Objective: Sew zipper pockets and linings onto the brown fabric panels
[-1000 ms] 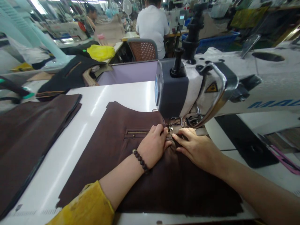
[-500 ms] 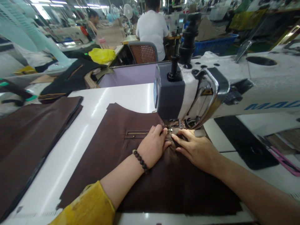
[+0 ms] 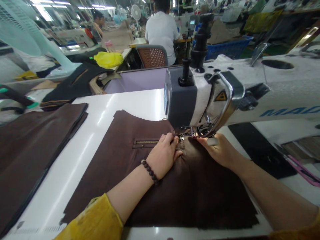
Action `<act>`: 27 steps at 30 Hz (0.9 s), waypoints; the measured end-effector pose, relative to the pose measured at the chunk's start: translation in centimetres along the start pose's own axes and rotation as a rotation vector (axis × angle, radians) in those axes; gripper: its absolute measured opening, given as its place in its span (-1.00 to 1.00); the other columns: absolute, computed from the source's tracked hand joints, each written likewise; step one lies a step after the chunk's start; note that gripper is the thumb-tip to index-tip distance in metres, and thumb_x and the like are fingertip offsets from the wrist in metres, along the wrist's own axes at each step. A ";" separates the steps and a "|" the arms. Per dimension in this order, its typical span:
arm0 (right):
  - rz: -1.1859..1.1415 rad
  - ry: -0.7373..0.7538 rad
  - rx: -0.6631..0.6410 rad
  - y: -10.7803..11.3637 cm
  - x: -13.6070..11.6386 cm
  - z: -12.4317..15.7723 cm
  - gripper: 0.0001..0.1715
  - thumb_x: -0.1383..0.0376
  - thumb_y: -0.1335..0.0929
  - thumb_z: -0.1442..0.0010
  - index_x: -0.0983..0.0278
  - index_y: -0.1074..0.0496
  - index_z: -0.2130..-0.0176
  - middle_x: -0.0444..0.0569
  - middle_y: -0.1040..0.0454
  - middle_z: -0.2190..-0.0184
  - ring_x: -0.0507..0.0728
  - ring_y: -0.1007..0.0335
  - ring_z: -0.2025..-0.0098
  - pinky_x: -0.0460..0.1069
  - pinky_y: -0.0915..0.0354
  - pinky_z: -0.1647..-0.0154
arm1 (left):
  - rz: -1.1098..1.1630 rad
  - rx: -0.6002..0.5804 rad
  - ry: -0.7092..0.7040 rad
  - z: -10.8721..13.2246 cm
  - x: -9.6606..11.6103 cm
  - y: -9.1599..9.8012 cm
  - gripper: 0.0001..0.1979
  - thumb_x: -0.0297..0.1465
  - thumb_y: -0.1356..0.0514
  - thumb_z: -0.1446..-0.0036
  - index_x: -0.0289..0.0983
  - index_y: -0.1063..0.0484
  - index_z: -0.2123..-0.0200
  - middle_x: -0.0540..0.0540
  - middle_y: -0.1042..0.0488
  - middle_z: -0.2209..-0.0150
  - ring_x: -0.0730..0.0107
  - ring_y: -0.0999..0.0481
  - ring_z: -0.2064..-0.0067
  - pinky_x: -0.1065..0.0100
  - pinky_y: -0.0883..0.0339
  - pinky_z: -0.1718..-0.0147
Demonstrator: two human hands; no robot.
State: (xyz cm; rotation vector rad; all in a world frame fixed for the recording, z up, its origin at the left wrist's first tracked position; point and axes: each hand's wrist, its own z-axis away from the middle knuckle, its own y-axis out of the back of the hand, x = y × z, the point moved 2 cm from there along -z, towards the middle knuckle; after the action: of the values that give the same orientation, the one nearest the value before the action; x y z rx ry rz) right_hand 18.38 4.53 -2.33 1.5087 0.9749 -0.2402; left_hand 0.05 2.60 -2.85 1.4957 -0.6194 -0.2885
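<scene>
A brown leather-like panel lies under the head of a sewing machine. Set into it is a brass zipper, partly covered by my left hand. That hand has bent fingers pressed on the panel beside the presser foot, gripping the material. At the panel's right edge, right of the needle area, my right hand is closed with thumb and fingers on the material. A small pale grey-green piece shows between its fingers. Some of its fingertips are hidden.
More brown panels are stacked on the left. Dark pieces lie behind them near a pale green fan. Pink-handled scissors and a black plate are at right. A person in white sits ahead.
My right hand has moved right and slightly up, from resting spread on the panel by the zipper end to its right edge. The left hand has stayed in place.
</scene>
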 end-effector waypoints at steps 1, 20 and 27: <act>-0.004 -0.003 0.002 -0.1 -0.1 0.0 -0.62 0.15 -0.19 -0.21 0.29 -0.40 0.47 -0.06 -0.47 0.50 0.09 -0.39 0.43 -0.07 -0.25 0.44 | 0.003 0.001 0.001 0.0 0.0 0.0 -0.57 -0.29 -0.07 -0.14 -0.48 -0.21 0.02 -0.24 -0.22 0.18 0.16 -0.25 0.13 0.12 -0.20 0.03; 0.045 -0.076 0.082 0.9 1.5 -0.9 -0.29 -0.09 0.01 -0.19 0.23 -0.31 0.67 -0.01 -0.33 0.67 0.15 -0.31 0.50 -0.02 -0.20 0.51 | 0.019 -0.005 0.010 -0.2 -0.3 0.1 -0.60 -0.30 -0.06 -0.15 -0.47 -0.22 0.03 -0.23 -0.21 0.16 0.17 -0.26 0.13 0.14 -0.21 0.04; 0.051 -0.097 0.078 0.7 1.9 -0.9 -0.28 -0.08 0.01 -0.19 0.25 -0.28 0.69 -0.02 -0.33 0.68 0.14 -0.31 0.50 -0.04 -0.20 0.49 | 0.001 -0.003 0.010 -0.3 -0.3 0.1 -0.61 -0.31 -0.07 -0.14 -0.44 -0.20 0.03 -0.22 -0.21 0.15 0.17 -0.26 0.12 0.12 -0.19 0.03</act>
State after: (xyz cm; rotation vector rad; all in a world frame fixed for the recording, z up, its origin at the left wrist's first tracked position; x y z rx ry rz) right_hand 19.69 6.20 -2.93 1.5759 0.8579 -0.3153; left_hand -0.05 2.98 -2.82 1.4929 -0.6113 -0.2808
